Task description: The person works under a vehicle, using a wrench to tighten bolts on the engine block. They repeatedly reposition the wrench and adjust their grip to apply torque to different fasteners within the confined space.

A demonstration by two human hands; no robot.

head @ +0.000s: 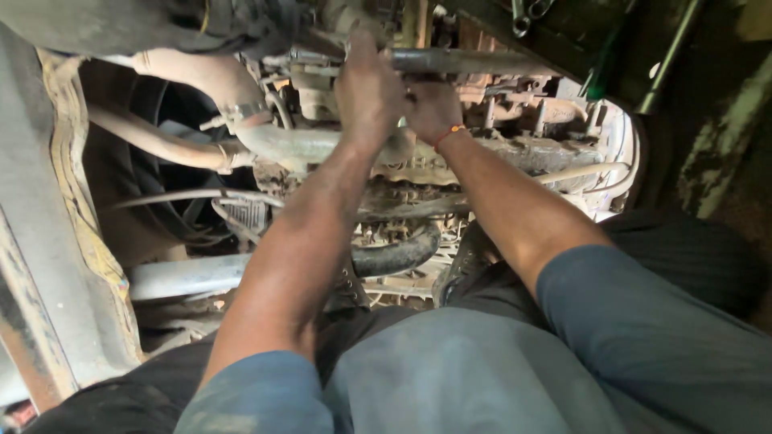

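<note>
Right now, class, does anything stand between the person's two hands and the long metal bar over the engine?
Nothing visible does. The left hand and right hand are already closed on the metal bar, side by side above the engine.

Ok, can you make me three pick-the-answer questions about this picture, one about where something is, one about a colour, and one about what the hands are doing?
1. Where is the long metal bar?
A. On the floor
B. Up at the engine, across the top of the view
C. In a pocket

2. What colour is the band on the right wrist?
A. Orange-red
B. Blue
C. White

3. What are the two hands doing?
A. Hanging at the sides
B. Both closed on the bar
C. Waving open

Answers:
1. B, the bar runs sideways above the rusty engine parts.
2. A, a thin orange-red band circles the wrist.
3. B, the left hand and right hand sit side by side with fingers wrapped around the bar.
</note>
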